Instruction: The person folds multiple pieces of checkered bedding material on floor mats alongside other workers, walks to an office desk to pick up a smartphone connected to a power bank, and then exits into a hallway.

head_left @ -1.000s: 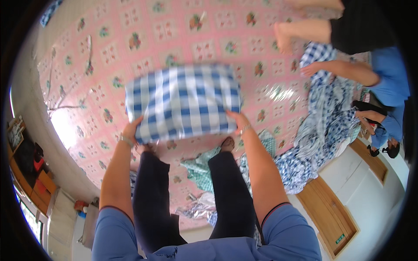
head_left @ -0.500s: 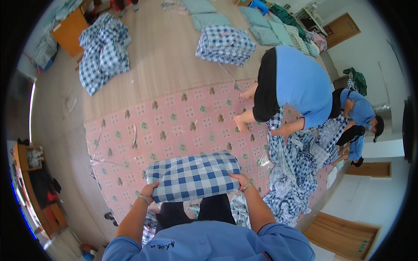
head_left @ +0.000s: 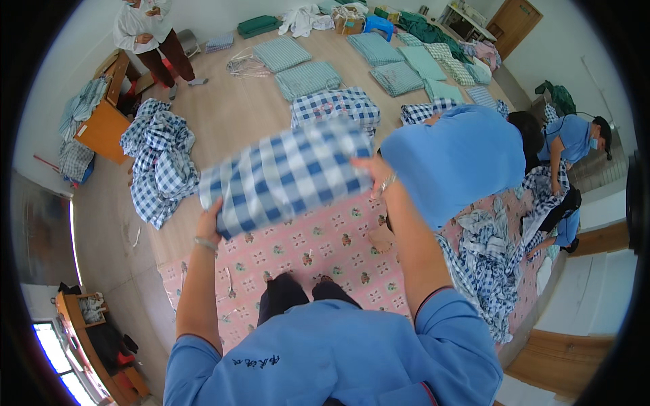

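A thick folded checked cloth (head_left: 284, 176), blue and white, is held out in front of me, slightly blurred and with its right end higher. My left hand (head_left: 210, 222) grips its left end, and my right hand (head_left: 374, 174) grips the right end. Most of the fingers go out of sight at the cloth's edges. Just beyond it stands a stack of folded checked cloths (head_left: 338, 101) on the floor, partly covered by the held one.
A co-worker in a blue shirt (head_left: 453, 162) bends close by my right arm. Loose checked cloths (head_left: 487, 271) lie heaped at the right. Another checked pile (head_left: 162, 162) is at the left. Folded green cloths (head_left: 308, 80) lie farther back. A person (head_left: 152, 34) stands at the far left.
I have raised the folded cloth and moved it forward, toward the stack. My arms are stretched out farther. The nearby co-worker has shifted and bends lower. More of the far room shows.
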Motion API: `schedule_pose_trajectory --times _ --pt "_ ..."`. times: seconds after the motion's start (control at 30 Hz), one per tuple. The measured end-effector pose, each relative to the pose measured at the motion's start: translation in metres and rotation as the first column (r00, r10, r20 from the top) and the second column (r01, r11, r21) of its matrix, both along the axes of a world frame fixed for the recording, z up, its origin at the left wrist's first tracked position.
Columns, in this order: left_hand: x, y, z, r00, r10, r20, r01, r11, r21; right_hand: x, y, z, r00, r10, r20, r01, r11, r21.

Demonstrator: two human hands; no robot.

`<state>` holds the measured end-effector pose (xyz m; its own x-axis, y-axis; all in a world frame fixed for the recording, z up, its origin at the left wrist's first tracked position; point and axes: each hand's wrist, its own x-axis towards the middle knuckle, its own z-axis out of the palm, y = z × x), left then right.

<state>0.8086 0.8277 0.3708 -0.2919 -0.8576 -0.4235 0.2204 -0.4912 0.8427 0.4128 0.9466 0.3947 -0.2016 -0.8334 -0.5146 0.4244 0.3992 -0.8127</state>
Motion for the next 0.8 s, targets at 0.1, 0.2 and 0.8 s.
schedule_pose_trajectory --times 0.1,0.2,0.8 --pt "-0.079 -0.081 0.034 0.997 -0.063 -0.051 0.056 0.988 -0.142 -0.092 -0.075 0.018 0.983 -0.124 -0.139 0.087 0.966 -0.243" --pt "-0.148 -0.155 0.037 0.979 -0.147 -0.144 0.113 0.969 -0.219 -0.147 -0.129 0.056 0.985 -0.148 -0.084 0.124 0.963 -0.239" --pt "-0.146 -0.287 -0.241 0.467 -0.832 0.299 0.509 0.529 0.679 -0.062 -0.105 -0.245 0.809 0.1 -0.579 0.055 0.968 0.245"
